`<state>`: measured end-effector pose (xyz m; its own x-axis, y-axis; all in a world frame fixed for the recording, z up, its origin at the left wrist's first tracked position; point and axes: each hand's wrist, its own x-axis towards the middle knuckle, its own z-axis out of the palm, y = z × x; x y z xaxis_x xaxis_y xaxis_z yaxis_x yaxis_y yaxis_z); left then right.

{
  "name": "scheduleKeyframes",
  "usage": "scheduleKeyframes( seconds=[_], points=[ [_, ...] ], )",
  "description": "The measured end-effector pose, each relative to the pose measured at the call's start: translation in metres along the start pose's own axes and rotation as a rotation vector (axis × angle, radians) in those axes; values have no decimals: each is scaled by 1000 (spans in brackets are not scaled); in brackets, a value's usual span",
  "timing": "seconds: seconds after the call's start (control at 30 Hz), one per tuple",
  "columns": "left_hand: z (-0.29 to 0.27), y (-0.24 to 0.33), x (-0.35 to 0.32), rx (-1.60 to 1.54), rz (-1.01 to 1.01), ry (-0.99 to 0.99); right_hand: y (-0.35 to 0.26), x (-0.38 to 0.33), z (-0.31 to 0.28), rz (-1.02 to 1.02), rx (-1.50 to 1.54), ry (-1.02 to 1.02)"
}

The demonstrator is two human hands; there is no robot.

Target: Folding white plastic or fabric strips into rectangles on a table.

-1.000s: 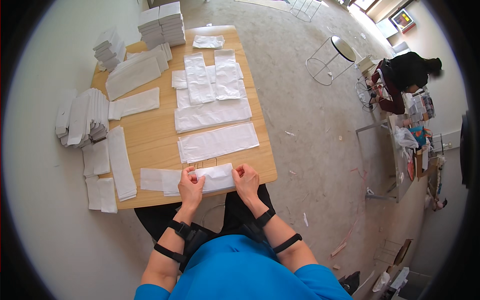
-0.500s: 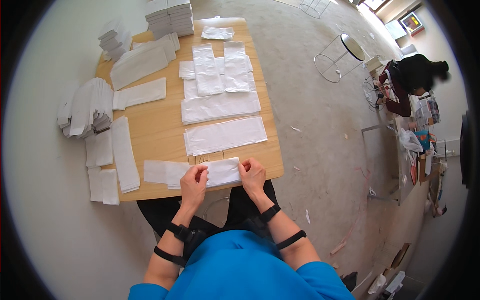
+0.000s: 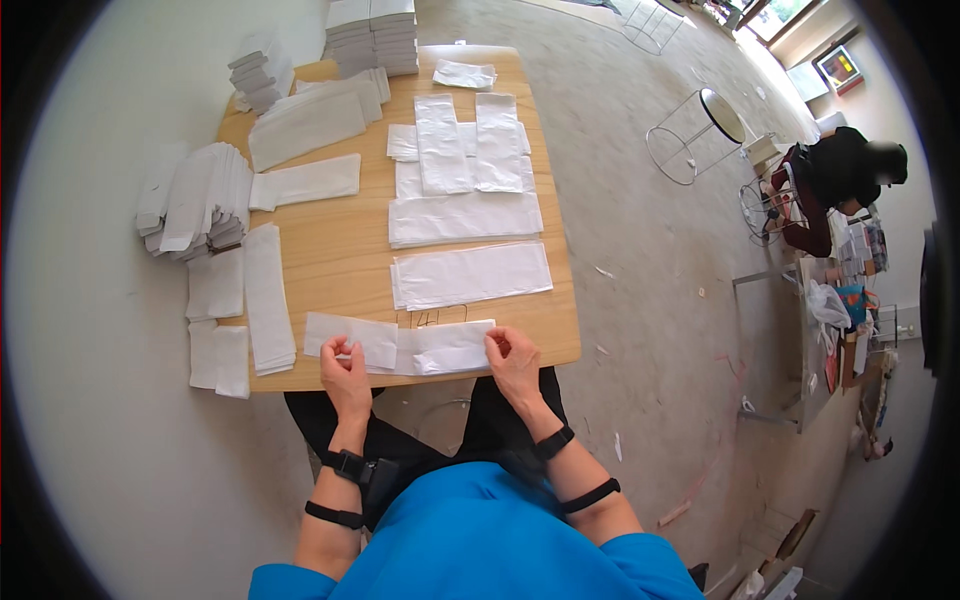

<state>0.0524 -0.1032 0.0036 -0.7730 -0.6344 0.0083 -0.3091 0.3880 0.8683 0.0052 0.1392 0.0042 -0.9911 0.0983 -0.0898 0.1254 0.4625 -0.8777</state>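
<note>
A strip of flat white paper pieces lies along the table's near edge. Its left part is a flat white paper sheet [image 3: 350, 336]; the right part is a folded white paper piece [image 3: 455, 347]. My left hand [image 3: 346, 378] is over the sheet's lower edge, fingers curled in and thumb close to them, seemingly pinching that edge; the fingertips are partly hidden. At the far right end of the folded piece, my right hand [image 3: 516, 368] has thumb and fingers pinched on its corner. Just beyond the strip are dark handwritten marks on the wood.
On the wooden table [image 3: 330, 245], white paper piles [image 3: 470, 275] lie ahead, with two upright strips on the farther ones. More stacks [image 3: 205, 200] line the left side and wall. At right are a round stool [image 3: 720, 115], a seated person [image 3: 835, 185] and a cluttered side table [image 3: 815, 275].
My left hand has moved left from the middle of the strip to the left sheet's lower edge. My right hand stays at the right end. The whole view has shifted slightly.
</note>
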Motion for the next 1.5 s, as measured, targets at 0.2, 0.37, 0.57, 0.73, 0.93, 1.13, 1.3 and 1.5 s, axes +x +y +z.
scheduleKeyframes(
  seconds=[0.2,0.37,0.57,0.73,0.93,1.13,1.3,1.5],
  points=[
    [7,29,-35,-42,8,-336,11,13,-16,89,38,112],
    [36,16,-36,-7,27,-290,19,16,-8,46,-9,78],
    [46,15,-33,43,79,-349,32,16,-3,85,-54,49],
    [48,15,-32,19,46,-364,30,17,-4,37,-95,107],
    [45,15,-30,26,52,-366,5,1,5,87,106,30],
    [18,-3,-20,-70,-21,-261,10,4,17,220,106,38],
    [-25,-24,10,48,-10,-41,15,8,14,204,76,11],
    [-37,-38,52,582,-142,-25,17,8,12,191,78,-16]
  ],
)
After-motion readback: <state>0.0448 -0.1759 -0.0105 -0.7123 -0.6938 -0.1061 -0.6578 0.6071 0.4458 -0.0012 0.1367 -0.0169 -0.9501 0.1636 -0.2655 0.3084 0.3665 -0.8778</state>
